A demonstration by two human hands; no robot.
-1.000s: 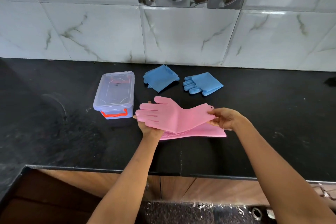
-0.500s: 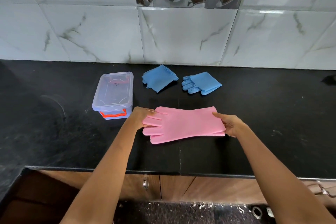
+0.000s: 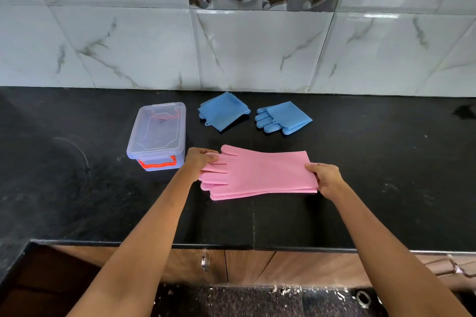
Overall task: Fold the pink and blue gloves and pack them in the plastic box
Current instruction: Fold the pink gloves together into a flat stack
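— Pink gloves (image 3: 260,172): why are they laid one on the other, flat on the bench (image 3: 386,162)?

— So that both can be folded together, it seems. The finger end is pinched by the left hand (image 3: 199,162), the cuff end is gripped by the right hand (image 3: 327,179); the fingers of both are closed on the pair, so the edges are kept matched.

— And the blue gloves (image 3: 223,112)?

— Two are seen behind, each already folded, well apart from the pink ones.

— Is the box (image 3: 157,136) ready?

— Not yet. It is placed just beside the left hand, but the lid is seen closed.
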